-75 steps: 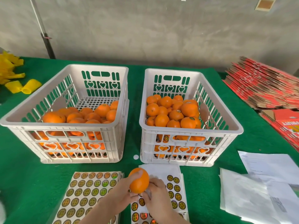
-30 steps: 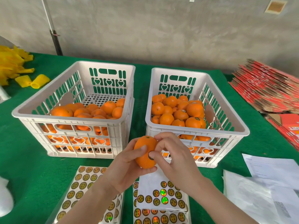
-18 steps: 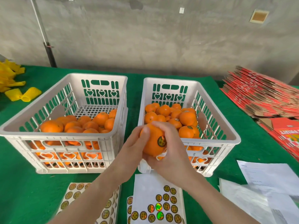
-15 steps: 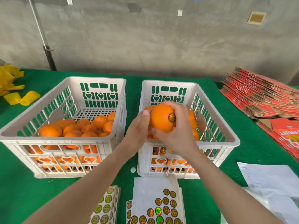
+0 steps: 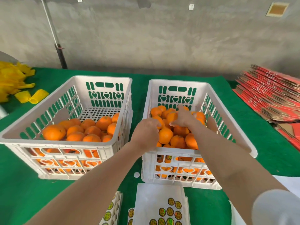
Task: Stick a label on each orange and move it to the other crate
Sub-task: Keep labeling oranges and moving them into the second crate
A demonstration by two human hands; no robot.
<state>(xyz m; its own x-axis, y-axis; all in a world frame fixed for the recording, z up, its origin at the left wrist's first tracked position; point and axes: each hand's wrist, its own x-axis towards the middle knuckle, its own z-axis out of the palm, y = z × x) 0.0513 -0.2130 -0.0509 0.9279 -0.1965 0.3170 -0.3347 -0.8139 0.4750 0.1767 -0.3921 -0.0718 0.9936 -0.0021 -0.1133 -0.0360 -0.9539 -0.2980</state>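
Observation:
Two white slotted crates stand side by side on the green table. The left crate (image 5: pixel 65 144) holds bare oranges (image 5: pixel 76 130). The right crate (image 5: pixel 178 82) is fuller with oranges (image 5: pixel 177 140); stickers show through its front slots. My right hand (image 5: pixel 185 118) reaches into the right crate and grips an orange (image 5: pixel 172 116) low over the pile. My left hand (image 5: pixel 146 133) hovers over that crate's near left corner with curled fingers, fingertips against another orange (image 5: pixel 158 121); whether it grips that one is hidden.
Sticker sheets (image 5: pixel 162 207) lie at the near edge in front of the crates, another sheet (image 5: pixel 112 208) to their left. Yellow foam nets (image 5: pixel 16 82) sit far left, flat red cartons (image 5: pixel 272 98) far right, white papers (image 5: pixel 290 182) near right.
The orange got its sticker, passed from my left hand to my right, and travelled forward from above the sheets into the right crate. My left hand let go and followed alongside.

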